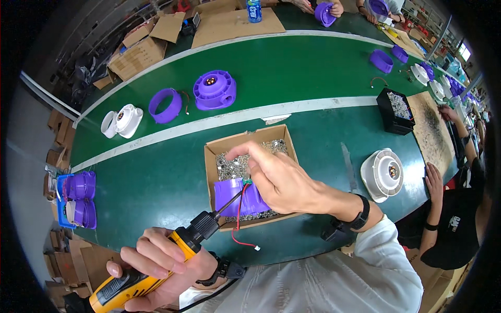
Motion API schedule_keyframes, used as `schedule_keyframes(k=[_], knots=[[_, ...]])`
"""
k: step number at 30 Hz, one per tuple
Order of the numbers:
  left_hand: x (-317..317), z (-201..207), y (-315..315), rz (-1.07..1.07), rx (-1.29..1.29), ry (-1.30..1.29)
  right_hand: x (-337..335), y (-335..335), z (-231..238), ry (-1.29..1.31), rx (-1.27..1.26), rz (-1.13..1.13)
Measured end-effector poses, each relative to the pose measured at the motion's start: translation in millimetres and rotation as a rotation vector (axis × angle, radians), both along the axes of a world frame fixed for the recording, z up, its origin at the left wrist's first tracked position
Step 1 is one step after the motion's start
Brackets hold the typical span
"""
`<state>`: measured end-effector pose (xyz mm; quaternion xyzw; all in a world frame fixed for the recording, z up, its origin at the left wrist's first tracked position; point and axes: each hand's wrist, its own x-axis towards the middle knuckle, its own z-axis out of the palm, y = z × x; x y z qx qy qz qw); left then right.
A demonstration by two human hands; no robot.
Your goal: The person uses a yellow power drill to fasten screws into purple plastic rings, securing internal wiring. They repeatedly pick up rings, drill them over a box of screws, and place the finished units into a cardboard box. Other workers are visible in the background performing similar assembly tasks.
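Worker drives a screw at the green table (pixel 156 177).
Left hand (pixel 156 266) grips a yellow electric screwdriver (pixel 156 261); right hand (pixel 284 180) clasps a purple housing (pixel 232 195) over a cardboard screw box (pixel 211 156).

Green conveyor belt (pixel 292 68) with white stripes carries a cardboard box of screws (pixel 213 156), purple housings (pixel 214 89), white housings (pixel 382 173), a black bin (pixel 389 112) and flattened cardboard (pixel 229 23).

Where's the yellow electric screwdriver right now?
In the head view, the yellow electric screwdriver is at lower left in the left hand, its bit angled up to the purple part that the right hand holds over the cardboard box of screws.
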<state>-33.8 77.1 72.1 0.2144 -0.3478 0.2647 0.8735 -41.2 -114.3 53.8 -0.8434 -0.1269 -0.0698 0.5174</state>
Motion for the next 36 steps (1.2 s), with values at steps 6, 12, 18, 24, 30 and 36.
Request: schedule_keyframes(k=[6, 12, 18, 24, 30, 36], knots=[[12, 4, 14, -0.080, 0.041, -0.011, 0, 5, -10, -0.057, -0.144, 0.041], [14, 9, 20, -0.098, -0.045, 0.033, -2, 9, -10, -0.044, -0.027, -0.108], [8, 17, 39, -0.018, -0.061, -0.008, 3, 8, -25, -0.189, 0.077, -0.184], [19, 9, 50, 0.041, -0.044, 0.078, -2, 11, -10, -0.015, 0.048, -0.159], [35, -3, 57, 0.064, -0.006, 0.188, -10, 11, -35, -0.331, -0.112, -0.079], [45, -5, 62, 0.128, -0.023, 0.324, -9, 17, -47, -0.338, -0.244, -0.071]])
